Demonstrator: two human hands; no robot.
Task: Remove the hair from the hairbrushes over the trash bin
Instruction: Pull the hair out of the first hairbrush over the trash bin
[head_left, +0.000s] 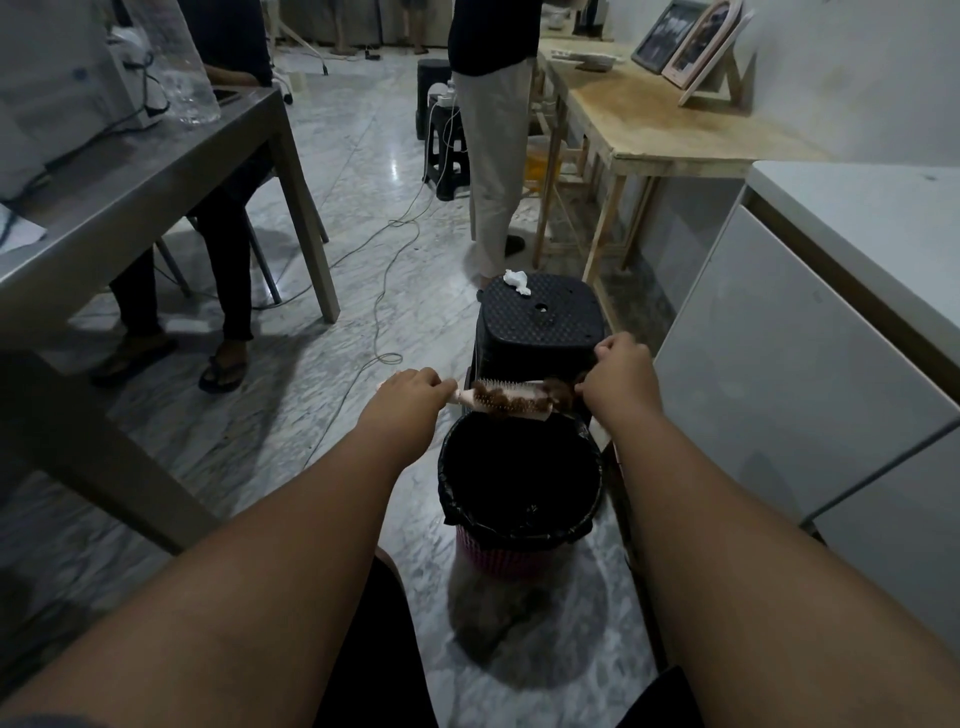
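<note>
A pale hairbrush (511, 401) is held level over the far rim of the trash bin (545, 527), which is lined with a black bag. Its handle is gripped by the curled fingers of the left hand (410, 392). Brown hair (560, 391) is matted in the bristles, and the tuft at the brush's tip is pinched by the closed fingers of the right hand (618, 374). Just behind the bin a black stool (540, 317) is seen, with a crumpled white tissue (516, 282) on its seat
</note>
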